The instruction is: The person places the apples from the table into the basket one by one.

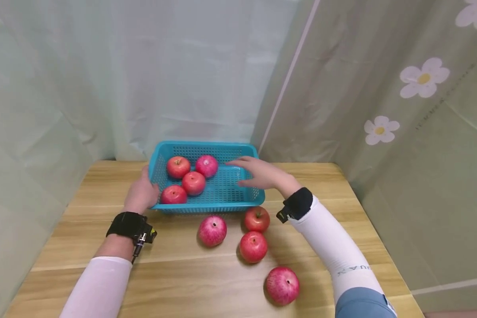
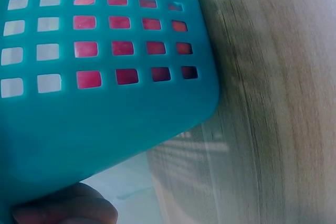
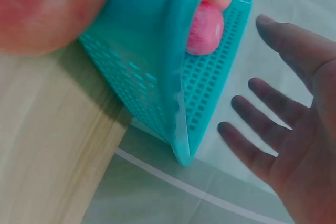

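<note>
A blue perforated plastic basket point(image 1: 206, 206) stands at the back of the table with several red and pink apples inside, bunched toward its left half. My left hand point(image 1: 141, 194) grips the basket's left end, thumb at the rim; in the left wrist view, part of a finger point(image 2: 79, 205) shows beneath the rim. Over the basket's right end, my right hand point(image 1: 262, 173) has its fingers spread and holds nothing. The right wrist view shows that hand point(image 3: 299, 145) open beside the basket's rim, with a pink apple point(image 3: 206, 30) visible inside.
In front of the basket lie a striped pink apple point(image 1: 212, 231), a red apple point(image 1: 257, 219) near the basket's right corner, and another red apple point(image 1: 253, 247) just below it. A further striped apple point(image 1: 282, 285) sits nearer me. Curtains point(image 1: 206, 79) hang behind the wooden table point(image 1: 175, 274).
</note>
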Tool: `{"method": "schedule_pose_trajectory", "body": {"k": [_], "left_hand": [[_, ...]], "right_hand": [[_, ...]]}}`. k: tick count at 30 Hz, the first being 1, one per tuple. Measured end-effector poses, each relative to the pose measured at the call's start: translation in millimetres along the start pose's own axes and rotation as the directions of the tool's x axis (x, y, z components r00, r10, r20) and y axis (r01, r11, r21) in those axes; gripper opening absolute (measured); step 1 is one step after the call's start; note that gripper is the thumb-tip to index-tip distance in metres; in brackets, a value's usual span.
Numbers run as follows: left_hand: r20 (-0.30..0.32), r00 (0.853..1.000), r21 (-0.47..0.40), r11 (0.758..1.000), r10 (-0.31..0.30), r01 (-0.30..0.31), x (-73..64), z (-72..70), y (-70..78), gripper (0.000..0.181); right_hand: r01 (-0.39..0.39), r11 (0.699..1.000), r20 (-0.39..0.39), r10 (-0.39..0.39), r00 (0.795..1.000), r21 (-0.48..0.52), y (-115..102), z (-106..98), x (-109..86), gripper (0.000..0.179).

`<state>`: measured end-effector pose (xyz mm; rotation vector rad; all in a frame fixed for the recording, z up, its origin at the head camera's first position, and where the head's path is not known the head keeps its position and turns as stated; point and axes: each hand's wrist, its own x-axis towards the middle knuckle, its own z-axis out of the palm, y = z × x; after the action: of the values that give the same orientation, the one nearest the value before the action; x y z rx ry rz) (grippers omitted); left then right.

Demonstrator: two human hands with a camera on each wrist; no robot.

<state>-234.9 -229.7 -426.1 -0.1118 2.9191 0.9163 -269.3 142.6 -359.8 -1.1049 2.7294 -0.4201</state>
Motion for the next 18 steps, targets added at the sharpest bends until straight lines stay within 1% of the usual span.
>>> {"method": "schedule_pose_trajectory", "body": {"k": [3,6,8,10,13,16,18], "left_hand": [[0.001,1.0,0.008,1.0,-0.004,0.004,0.5,-0.1,-1.5,0.072],[-0.001,1.0,0.01,1.0,-0.012,0.012,0.5,-1.1,-1.2,0.072],[-0.005,1.0,0.008,1.0,-0.013,0.013,0.6,-1.6,-0.8,0.072],[-0.014,1.0,0.01,1.0,-0.004,0.004,0.6,-1.5,-0.9,0.072],[-0.021,1.0,0.016,1.0,0.013,-0.013,-0.1,-0.4,-2.1,0.071],[-0.026,0.999,0.019,1.0,0.022,-0.021,-2.0,0.5,-2.4,0.07],[-0.033,0.999,0.019,1.0,0.025,-0.024,-3.2,0.9,-2.0,0.07]], "right_hand": [[0.068,0.998,-0.085,-0.069,0.994,-0.014,-3.2,2.3,-13.6,0.06],[0.145,0.989,-0.17,-0.148,0.974,-0.033,-8.3,6.7,-25.9,0.054],[0.191,0.981,-0.204,-0.196,0.959,-0.046,-13.2,11.0,-33.7,0.051],[0.229,0.971,-0.221,-0.238,0.946,-0.066,-18.8,16.6,-40.7,0.048],[0.29,0.952,-0.225,-0.305,0.925,-0.097,-27.2,26.5,-49.0,0.046],[0.353,0.929,-0.238,-0.37,0.898,-0.112,-35.2,35.0,-53.5,0.043],[0.382,0.917,-0.238,-0.398,0.886,-0.113,-40.5,39.2,-55.8,0.043]]}}
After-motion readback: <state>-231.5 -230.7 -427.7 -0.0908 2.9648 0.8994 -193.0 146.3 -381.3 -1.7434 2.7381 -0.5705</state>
